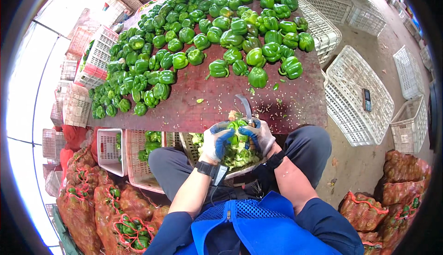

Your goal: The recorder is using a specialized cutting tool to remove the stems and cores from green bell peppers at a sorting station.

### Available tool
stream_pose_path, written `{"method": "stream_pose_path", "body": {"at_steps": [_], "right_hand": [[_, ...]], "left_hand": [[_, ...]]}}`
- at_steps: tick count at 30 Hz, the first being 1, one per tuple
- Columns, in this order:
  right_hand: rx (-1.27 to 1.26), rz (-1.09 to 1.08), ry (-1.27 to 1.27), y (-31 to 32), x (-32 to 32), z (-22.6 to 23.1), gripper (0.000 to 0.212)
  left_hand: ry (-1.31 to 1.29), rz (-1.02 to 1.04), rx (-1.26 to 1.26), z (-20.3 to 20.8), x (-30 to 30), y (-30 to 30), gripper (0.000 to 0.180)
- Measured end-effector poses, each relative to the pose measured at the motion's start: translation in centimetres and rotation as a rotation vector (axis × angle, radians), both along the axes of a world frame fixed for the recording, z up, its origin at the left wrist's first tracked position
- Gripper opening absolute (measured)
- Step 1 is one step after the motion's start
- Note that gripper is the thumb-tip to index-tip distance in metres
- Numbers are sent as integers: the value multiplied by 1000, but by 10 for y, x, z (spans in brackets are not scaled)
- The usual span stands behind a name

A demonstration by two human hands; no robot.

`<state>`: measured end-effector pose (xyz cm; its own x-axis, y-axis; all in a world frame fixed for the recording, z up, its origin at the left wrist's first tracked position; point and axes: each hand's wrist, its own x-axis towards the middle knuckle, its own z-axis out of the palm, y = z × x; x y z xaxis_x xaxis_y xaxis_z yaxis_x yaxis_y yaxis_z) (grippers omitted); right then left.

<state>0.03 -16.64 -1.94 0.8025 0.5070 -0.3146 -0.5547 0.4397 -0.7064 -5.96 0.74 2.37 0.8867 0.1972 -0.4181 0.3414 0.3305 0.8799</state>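
Observation:
Between my gloved hands, just off the near table edge, is a green bell pepper (237,126) with a pale piece at its top. My left hand (217,140) is closed round its left side. My right hand (258,137) is closed on a small curved knife (244,105), its blade pointing up and away over the edge, and its fingers also rest against the pepper's right side. The glove fingers hide part of the pepper and the knife's handle. Right below the hands sits a crate of pale green pepper scraps (240,158), between my knees.
Many whole green peppers (184,36) cover the far and left parts of the dark red table (207,96); seeds and bits litter its near right. Plastic crates (110,151) stand at left; an upturned crate (346,84) at right bears a phone (367,100). Net sacks (78,199) flank me.

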Motion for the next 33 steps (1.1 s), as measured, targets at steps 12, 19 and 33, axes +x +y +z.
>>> {"method": "stream_pose_path", "body": {"at_steps": [12,19,33], "right_hand": [[107,152,91,-9,2,4,28],[272,269,173,-12,6,19,36],[-7,262,-197,0,1,10,68]], "left_hand": [[-143,0,-396,-8,-17,11,28],[-207,-263,189,22,-16,19,24],[-125,98,404,7,-11,3,27]]}}
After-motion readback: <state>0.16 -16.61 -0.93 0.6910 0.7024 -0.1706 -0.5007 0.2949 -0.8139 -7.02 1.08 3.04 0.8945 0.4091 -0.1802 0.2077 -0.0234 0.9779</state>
